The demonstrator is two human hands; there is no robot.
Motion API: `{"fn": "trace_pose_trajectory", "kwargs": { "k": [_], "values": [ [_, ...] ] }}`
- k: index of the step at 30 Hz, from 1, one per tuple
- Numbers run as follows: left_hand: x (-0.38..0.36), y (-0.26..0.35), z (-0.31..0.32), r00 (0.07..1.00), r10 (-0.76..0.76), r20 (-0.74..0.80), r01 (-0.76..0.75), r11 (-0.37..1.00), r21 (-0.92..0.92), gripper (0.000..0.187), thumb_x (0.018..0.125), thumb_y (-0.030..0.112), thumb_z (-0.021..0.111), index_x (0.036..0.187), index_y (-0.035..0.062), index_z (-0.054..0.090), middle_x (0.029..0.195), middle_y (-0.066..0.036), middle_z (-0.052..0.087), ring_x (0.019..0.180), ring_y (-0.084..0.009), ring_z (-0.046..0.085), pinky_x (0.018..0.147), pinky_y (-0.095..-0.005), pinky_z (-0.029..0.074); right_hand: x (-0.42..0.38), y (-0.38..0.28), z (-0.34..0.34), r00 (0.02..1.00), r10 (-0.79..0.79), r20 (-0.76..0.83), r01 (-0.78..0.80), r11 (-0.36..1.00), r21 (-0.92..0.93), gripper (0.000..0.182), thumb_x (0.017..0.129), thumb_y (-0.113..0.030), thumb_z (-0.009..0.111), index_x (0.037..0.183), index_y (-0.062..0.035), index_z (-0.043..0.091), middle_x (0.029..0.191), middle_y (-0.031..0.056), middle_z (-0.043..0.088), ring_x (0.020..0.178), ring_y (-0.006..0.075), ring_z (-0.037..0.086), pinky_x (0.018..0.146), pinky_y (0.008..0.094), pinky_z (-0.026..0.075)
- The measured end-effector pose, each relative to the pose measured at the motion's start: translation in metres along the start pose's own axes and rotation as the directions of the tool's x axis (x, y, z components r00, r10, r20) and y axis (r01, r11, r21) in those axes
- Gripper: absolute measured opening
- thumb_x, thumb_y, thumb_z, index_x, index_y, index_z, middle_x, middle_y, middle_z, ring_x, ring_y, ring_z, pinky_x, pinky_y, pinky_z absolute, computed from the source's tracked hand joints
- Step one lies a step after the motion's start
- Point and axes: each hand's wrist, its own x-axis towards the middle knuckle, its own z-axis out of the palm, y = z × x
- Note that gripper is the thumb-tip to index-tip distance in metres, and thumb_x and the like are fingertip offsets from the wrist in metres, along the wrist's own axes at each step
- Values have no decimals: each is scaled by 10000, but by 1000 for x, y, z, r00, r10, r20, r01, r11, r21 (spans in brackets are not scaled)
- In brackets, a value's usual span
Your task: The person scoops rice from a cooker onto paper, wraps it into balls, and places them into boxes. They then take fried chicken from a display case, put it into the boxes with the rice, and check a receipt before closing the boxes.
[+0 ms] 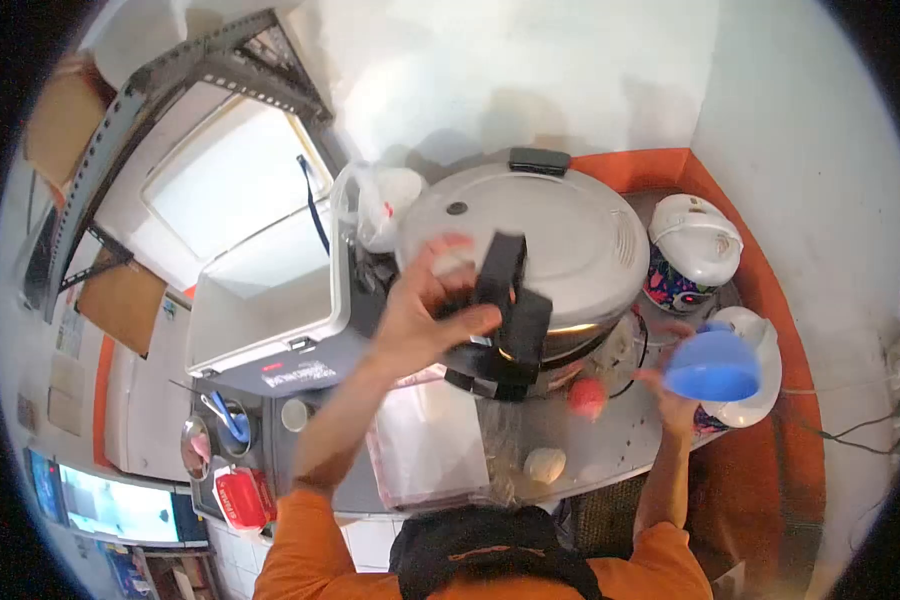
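A large round cooker with a pale lid and black fittings stands in front of me. My left hand is at its front, fingers curled and thumb pressed against the black handle; blur hides part of the grip. A thin bright line shows under the lid's rim. On the right, my right hand holds a blue bowl, tilted, with fingers at its left side and underside. A red round thing and a small cream-coloured cup-like thing lie on the counter between my arms.
Two white-lidded, flower-patterned rice cookers stand at the right. An open cooler box is at the left, beside a white plastic bag. Paper sheets, a white cup and a red packet lie nearer me. A metal shelf frame overhangs the left.
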Motion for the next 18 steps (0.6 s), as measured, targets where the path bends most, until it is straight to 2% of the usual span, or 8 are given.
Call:
{"fn": "trace_pose_trajectory", "kwargs": {
  "k": [2,4,6,8,11,13,16,18],
  "values": [
    [45,59,-1,974,196,116,-215,957,192,911,743,49,866,1460,120,309,1139,-138,688,1051,-220,659,897,-366,545,64,-8,-5,969,-203,143,236,933,-271,641,805,-186,789,1358,-40,501,1218,95,608,1086,237,599,876,348,514],
    [103,115,-6,984,166,57,-174,875,451,963,704,101,890,1484,101,324,1156,-178,675,1041,-241,668,917,-387,556,133,-6,-5,953,-295,70,304,924,-231,560,804,-162,779,1298,-24,555,1170,107,638,1066,254,607,901,364,497],
    [163,142,-18,956,282,81,-283,813,508,668,811,236,793,1398,69,522,1057,-94,706,944,-181,667,852,-291,517,203,-2,10,922,-386,4,381,907,-179,481,803,-139,769,1238,-9,609,1122,119,668,1046,271,616,927,380,479],
    [229,167,-47,941,247,231,-337,756,561,966,844,517,737,1535,12,289,1493,-272,420,1393,-348,409,1154,-470,314,257,17,22,895,-446,-10,434,875,-216,391,820,-116,748,1178,5,648,1099,139,691,1040,280,628,939,396,475],
    [284,184,-55,955,229,-189,-154,925,347,810,893,470,682,1471,-18,389,1415,-226,511,1300,-290,494,1086,-412,378,321,54,24,784,-608,-130,478,722,-500,378,865,-175,734,1160,42,641,1029,179,724,943,274,690,878,367,519],
    [281,167,-72,812,468,-350,-354,870,343,696,922,464,630,1401,-16,473,1364,-191,546,1236,-254,522,1044,-366,387,351,41,25,856,-502,-123,442,834,-329,384,888,-280,737,1090,38,666,912,188,728,853,256,697,802,376,524],
    [186,105,-64,593,782,-193,-399,493,773,478,869,237,718,1246,-21,578,1172,-152,641,1079,-230,602,940,-352,467,420,76,17,951,-303,-65,242,859,-450,423,926,-358,705,1126,13,666,924,128,688,844,152,606,781,324,493],
    [118,35,-61,660,728,-185,-232,431,872,456,773,104,784,1165,-25,590,1103,-158,671,1023,-265,634,932,-370,470,441,69,27,950,-306,-71,217,803,-555,478,932,-435,679,1092,15,675,800,99,657,769,134,573,714,322,480]
  ]
}}
